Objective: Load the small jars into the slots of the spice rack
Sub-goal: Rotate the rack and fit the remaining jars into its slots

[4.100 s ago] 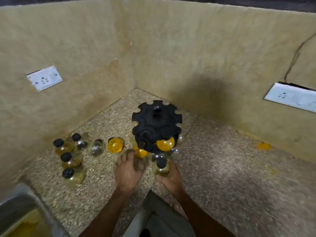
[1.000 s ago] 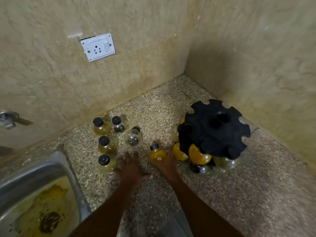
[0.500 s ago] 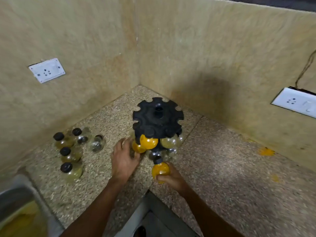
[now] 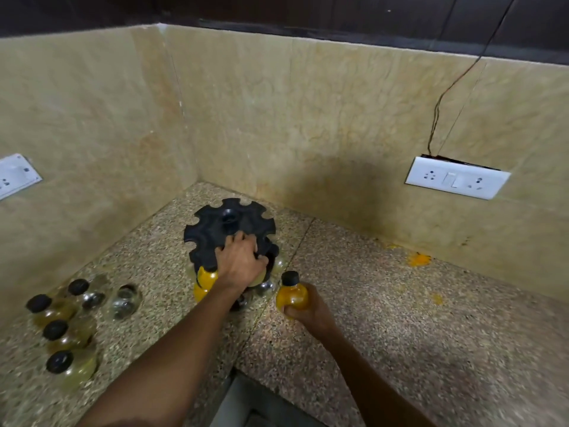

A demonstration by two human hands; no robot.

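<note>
A black round spice rack (image 4: pixel 212 229) with notched slots stands in the counter's corner. Yellow jars (image 4: pixel 205 277) and clear ones hang in its front slots. My left hand (image 4: pixel 241 260) lies on the rack's top disc near its front edge, fingers curled over the rim. To the right of the rack, my right hand (image 4: pixel 304 312) grips a small yellow jar with a black cap (image 4: pixel 292 292), held upright just above the counter. Several more black-capped jars (image 4: pixel 58 331) stand grouped at the left, and a clear one (image 4: pixel 123 300) lies beside them.
Tiled walls close the corner behind the rack. A white socket plate (image 4: pixel 455 178) sits on the right wall with a wire running up; another socket (image 4: pixel 15 175) is on the left wall. A yellow spill (image 4: pixel 418 259) marks the speckled counter (image 4: pixel 400 318).
My left hand rose from the counter beside the rack onto the rack's top disc. My right hand, still holding the yellow jar, shifted a little right of the rack. The camera tilted up.
</note>
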